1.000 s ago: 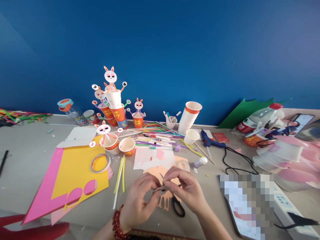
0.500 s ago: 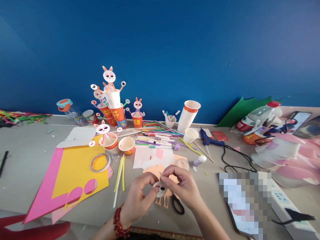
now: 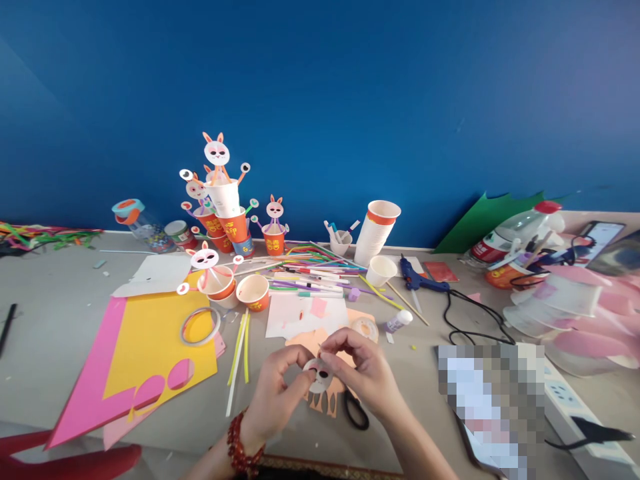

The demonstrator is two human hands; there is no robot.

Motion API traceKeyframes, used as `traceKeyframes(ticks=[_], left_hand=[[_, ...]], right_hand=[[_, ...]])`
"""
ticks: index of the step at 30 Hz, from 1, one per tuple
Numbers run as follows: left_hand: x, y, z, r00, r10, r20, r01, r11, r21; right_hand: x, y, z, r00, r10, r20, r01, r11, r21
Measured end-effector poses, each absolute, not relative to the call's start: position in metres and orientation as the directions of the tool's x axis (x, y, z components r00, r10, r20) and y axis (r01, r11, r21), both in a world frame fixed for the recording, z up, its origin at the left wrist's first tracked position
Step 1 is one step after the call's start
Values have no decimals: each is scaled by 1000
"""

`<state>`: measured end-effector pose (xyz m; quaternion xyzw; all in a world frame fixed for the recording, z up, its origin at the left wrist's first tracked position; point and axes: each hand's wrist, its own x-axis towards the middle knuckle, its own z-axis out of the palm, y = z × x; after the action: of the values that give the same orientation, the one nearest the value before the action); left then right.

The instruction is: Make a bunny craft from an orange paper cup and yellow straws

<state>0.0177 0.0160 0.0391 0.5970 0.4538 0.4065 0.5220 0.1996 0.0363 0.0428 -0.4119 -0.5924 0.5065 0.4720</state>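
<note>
A round white paper rabbit face (image 3: pixel 320 383) with dark eyes and pink shading is pinched between the thumb and fingers of my left hand (image 3: pixel 274 393). My right hand (image 3: pixel 364 368) meets it at the top edge, thumb and forefinger pressed together on a small piece, perhaps a paper ear, mostly covered by the fingertips. Beneath both hands lies cut peach paper (image 3: pixel 325 402). The black handle of a pair of scissors (image 3: pixel 356 410) shows below my right hand; its blades are hidden.
Rabbit figures in paper cups (image 3: pixel 274 239) stand at the back left. Yellow and pink sheets (image 3: pixel 160 340) carry a tape roll (image 3: pixel 200 327). A blue glue gun (image 3: pixel 423 280), a glue stick (image 3: pixel 399 321), a phone (image 3: pixel 480 413) and a power strip (image 3: pixel 565 400) lie to the right.
The paper face has turned and shifted very slightly left between my hands. Both hands keep almost the same position and grip.
</note>
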Motion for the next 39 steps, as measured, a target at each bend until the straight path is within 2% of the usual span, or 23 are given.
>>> traceKeyframes(ticks=[10, 22, 30, 35, 39], left_hand=[[17, 18, 34, 261, 965, -19, 87, -4, 996], [18, 17, 36, 250, 968, 5, 121, -36, 992], [18, 17, 38, 265, 962, 58, 136, -97, 986], [19, 16, 42, 239, 960, 146, 241, -204, 949], [20, 17, 40, 233, 961, 148, 267, -209, 941]], right_hand=[[196, 37, 46, -265, 961, 76, -85, 55, -995], [195, 37, 30, -263, 965, -11, -177, -60, -982], [195, 38, 33, -252, 967, -22, -130, -57, -990], [195, 38, 32, -235, 972, 21, -128, -10, -992], [194, 39, 33, -227, 973, 41, -103, 17, -995]])
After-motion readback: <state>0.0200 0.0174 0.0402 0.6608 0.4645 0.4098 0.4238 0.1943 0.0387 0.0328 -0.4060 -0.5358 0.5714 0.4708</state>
